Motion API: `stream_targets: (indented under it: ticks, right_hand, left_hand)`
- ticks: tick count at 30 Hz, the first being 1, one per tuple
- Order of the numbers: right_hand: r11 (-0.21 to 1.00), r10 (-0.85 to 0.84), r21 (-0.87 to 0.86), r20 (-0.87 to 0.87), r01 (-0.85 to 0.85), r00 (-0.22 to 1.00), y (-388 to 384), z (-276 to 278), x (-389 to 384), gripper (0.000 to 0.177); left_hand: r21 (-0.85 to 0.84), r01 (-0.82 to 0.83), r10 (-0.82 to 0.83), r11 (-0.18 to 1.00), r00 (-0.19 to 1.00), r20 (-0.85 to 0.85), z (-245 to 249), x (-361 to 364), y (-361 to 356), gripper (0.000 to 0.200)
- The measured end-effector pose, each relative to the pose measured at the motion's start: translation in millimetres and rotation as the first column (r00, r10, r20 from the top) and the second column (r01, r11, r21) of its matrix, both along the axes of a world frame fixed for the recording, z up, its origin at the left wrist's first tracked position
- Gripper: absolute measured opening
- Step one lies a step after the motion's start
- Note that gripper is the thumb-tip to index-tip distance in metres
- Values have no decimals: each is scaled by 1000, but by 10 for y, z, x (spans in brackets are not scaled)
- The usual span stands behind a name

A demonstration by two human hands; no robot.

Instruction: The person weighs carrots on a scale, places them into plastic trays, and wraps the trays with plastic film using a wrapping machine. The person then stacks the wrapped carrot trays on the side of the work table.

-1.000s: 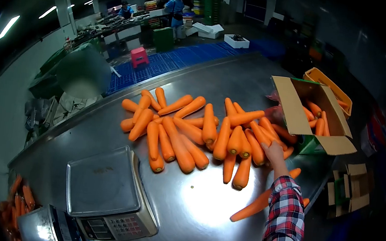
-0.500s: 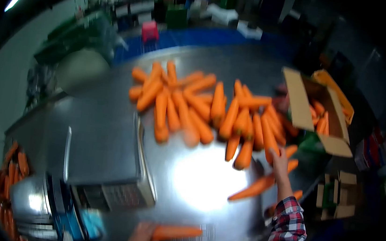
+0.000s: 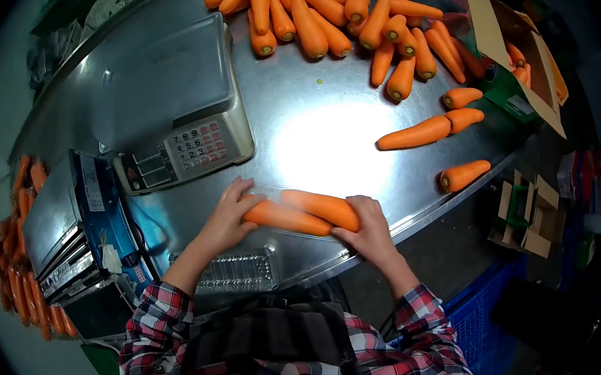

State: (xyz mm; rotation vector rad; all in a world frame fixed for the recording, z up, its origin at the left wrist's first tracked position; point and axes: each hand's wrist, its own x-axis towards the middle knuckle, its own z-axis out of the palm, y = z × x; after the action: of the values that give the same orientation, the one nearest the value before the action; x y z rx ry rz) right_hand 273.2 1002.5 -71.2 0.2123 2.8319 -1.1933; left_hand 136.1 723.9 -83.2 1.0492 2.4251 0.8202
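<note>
Two orange carrots lie side by side in front of me, a nearer carrot (image 3: 286,218) and a farther carrot (image 3: 324,208). My left hand (image 3: 230,213) is closed around the left end of the nearer one. With my right hand (image 3: 371,231) I grip the right end of the farther one, and the thumb touches the nearer carrot's right tip. Faint clear edges around the pair look like a transparent tray, but glare blurs this. A ridged clear plastic tray (image 3: 242,271) sits just below my left hand.
A scale (image 3: 202,149) with a metal pan stands left. Piled carrots (image 3: 309,31) cover the far side; several loose ones (image 3: 416,134) lie right. A cardboard box (image 3: 539,73) holds more carrots. Blue-sided equipment (image 3: 104,211) and packed carrots (image 3: 29,294) are at left.
My right hand has left the carrot pile and come to the front, now on a carrot beside the left hand's. The view has tilted down toward my body.
</note>
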Motion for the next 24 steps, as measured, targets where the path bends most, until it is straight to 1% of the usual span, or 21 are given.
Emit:
stream_targets:
  ticks: [1, 2, 3, 4, 5, 6, 7, 10, 11, 13, 14, 15, 16, 18, 19, 20, 22, 23, 24]
  right_hand:
    - [998, 47, 54, -49, -45, 998, -24, -15, -17, 54]
    - [990, 96, 111, -95, -85, 991, -41, -18, -23, 53]
    - [998, 37, 59, -20, -36, 999, -20, 46, -21, 52]
    - [994, -73, 80, -81, 79, 994, 61, -86, 20, 44]
    - [977, -213, -9, 1, 213, 977, 148, -212, 75, 39]
    - [933, -341, -85, 94, 349, 935, 197, -262, 94, 37]
    - [840, -359, -314, 290, 443, 887, 220, -311, 109, 36]
    - [728, -288, -436, 506, 529, 813, 125, -296, 69, 35]
    - [774, -296, -418, 426, 476, 855, 124, -451, 68, 31]
    - [895, -291, -246, 309, 372, 905, 61, -565, 65, 32]
    - [935, -279, -147, 251, 322, 927, 58, -605, 64, 33]
    - [846, -338, -284, 368, 451, 866, 30, -532, 30, 31]
    - [853, -331, -292, 338, 433, 881, 33, -462, 2, 30]
    - [870, -301, -317, 267, 379, 915, 36, -312, -127, 27]
    - [798, -264, -487, 247, 355, 933, 30, -174, -248, 16]
    - [723, -223, -592, 288, 356, 931, 32, -5, -407, 13]
    - [764, -125, -614, 163, 199, 979, -50, 288, -794, 17]
    - [796, -64, -596, 89, 105, 994, -133, 481, -1033, 27]
    - [806, -27, -591, 28, 38, 999, -206, 531, -1286, 33]
  left_hand:
    - [0, 6, -6, 1000, 1000, 2, -5, 2, -4, 60]
    - [14, -40, 39, 999, 998, 52, 0, 11, -28, 61]
    - [27, -86, 82, 996, 991, 104, 10, 20, -45, 62]
    - [38, -131, 124, 991, 980, 157, 16, 24, -62, 63]
    - [20, -184, 174, 983, 958, 229, 43, 27, -78, 63]
    - [0, -234, 223, 972, 928, 300, 80, 27, -90, 64]
    - [-26, -282, 271, 959, 889, 369, 100, 28, -99, 65]
    - [-38, -197, 198, 980, 918, 343, -40, 3, -111, 62]
    - [-15, -205, 197, 979, 916, 350, -101, -3, -126, 61]
    - [26, -216, 192, 976, 912, 363, -161, -1, -148, 61]
    - [27, -239, 210, 971, 895, 393, -168, 3, -166, 60]
    - [28, -263, 226, 965, 877, 423, -135, 7, -165, 60]
    - [31, -287, 243, 957, 859, 451, -93, -4, -168, 60]
    - [102, -345, 264, 933, 849, 458, 68, -48, -249, 60]
    - [132, -378, 283, 916, 844, 455, 186, -96, -328, 60]
    - [164, -435, 326, 885, 832, 449, 344, -186, -415, 60]
    - [238, -534, 402, 812, 806, 435, 660, -415, -575, 59]
    - [285, -606, 403, 742, 744, 533, 759, -585, -677, 60]
    - [351, -606, 402, 714, 765, 504, 824, -772, -764, 59]
